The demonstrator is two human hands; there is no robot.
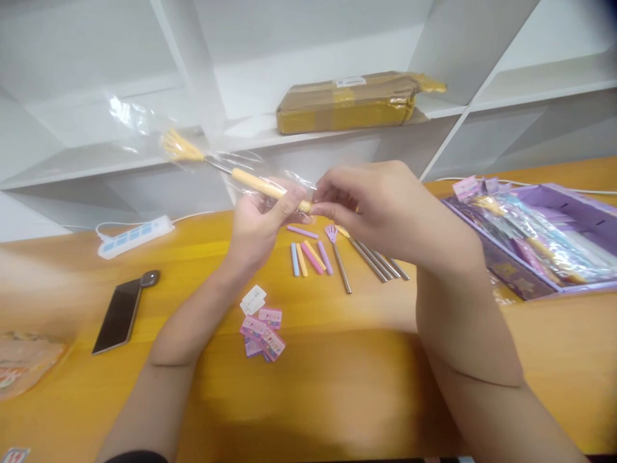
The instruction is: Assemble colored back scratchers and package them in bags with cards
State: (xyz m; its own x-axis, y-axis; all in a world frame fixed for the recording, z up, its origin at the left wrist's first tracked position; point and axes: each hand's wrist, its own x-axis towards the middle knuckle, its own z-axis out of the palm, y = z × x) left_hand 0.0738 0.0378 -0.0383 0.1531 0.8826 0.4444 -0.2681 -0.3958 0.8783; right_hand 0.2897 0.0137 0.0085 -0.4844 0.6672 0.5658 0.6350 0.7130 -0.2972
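Note:
My left hand (263, 222) is closed round the yellow handle of a back scratcher (258, 182) inside a clear plastic bag (224, 164). Its yellow claw end points up and to the left. At the handle end, my right hand (371, 199) pinches the bag's edge with thumb and fingers. On the table below lie a purple-headed back scratcher (339, 257), several metal rods (378, 262) and several coloured handle sleeves (308, 258). Nearer to me sits a small pile of printed pink cards (263, 333) with white tags (253, 299).
A purple box (501, 273) holding bagged back scratchers stands at the right. To the left are a white power strip (136, 238) and a dark phone-like slab (117, 316) beside a small grey object (150, 278). A taped cardboard parcel (347, 106) rests on the shelf behind.

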